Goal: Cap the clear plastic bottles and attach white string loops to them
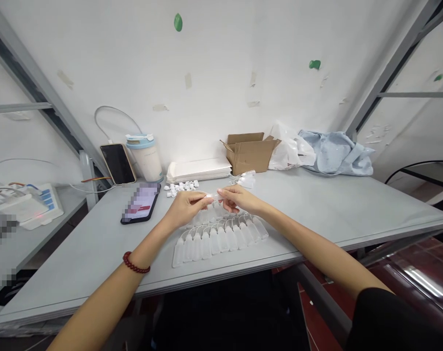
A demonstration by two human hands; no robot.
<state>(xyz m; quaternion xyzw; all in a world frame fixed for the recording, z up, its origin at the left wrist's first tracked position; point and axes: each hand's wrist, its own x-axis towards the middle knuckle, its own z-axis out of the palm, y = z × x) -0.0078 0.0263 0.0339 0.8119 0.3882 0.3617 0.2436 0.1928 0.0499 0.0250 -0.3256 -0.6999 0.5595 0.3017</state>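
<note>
Above the grey table, a small translucent plastic bottle [216, 197] is held level between both hands. My left hand [183, 208] pinches its white end on the left, and a thin pale tube seems to rise there. My right hand [239, 199] grips the other end with thumb and fingers; much of the bottle is hidden by the fingers. Just below the hands lies a row of similar translucent bottles [214, 241] with thin curved tubes. More bottles behind that row are partly covered by my hands. A pile of small white caps [181, 188] sits beyond my left hand.
Along the wall stand a stack of white sheets or trays [199, 169], an open cardboard box [251, 157], a white plastic bag [289, 151] and light-blue cloth [334, 152]. At left are a cup [146, 158], a propped phone [118, 164] and a flat phone [141, 204].
</note>
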